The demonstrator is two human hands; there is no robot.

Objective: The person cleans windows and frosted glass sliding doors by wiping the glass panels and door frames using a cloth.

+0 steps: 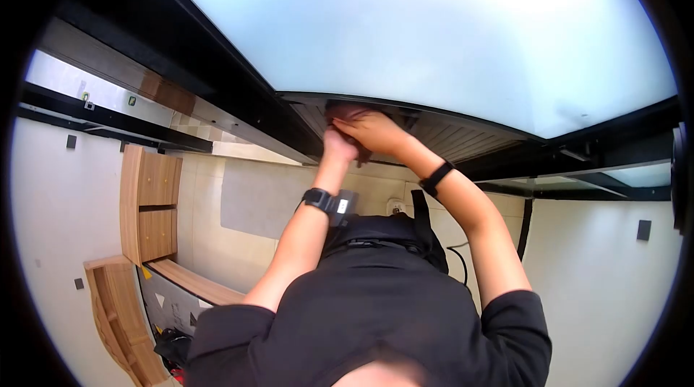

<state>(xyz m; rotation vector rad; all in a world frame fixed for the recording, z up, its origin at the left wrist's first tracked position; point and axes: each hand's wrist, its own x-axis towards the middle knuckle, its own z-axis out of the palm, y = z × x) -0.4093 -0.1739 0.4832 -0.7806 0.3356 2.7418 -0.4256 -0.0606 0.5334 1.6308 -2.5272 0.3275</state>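
Here I am with the right hand (374, 132) laid across the left hand (343, 145), the two touching, right at the near edge of the frosted pane (434, 40). Right fingers bend inward over the left; whether either hand is wide, narrow or closed on something, I cannot tell, since the fingers overlap and run into shadow. And tucked just under that edge, against the fingertips, sits a dark reddish-brown shape (348, 109), nearer the pane's near left corner than its near right one. That's what I'm working at, though it's too dim to name or to call gripped.

So the step in hand, as I judge it, is close two-handed fingerwork beneath the rim. The next move calls for the left hand to steady, the right fingers to work finely, and both sets of knuckles to stay off the pane's edge.

Moving out: a ribbed panel (470, 139) runs below the pane, right of the hands. Down the left forearm there's a black wristband (318, 200), a grey thing with a white label (343, 206) just beside it; the right wrist wears a plain black band (437, 178). Farther off, well apart on the left, stands a wooden drawer unit (157, 202).
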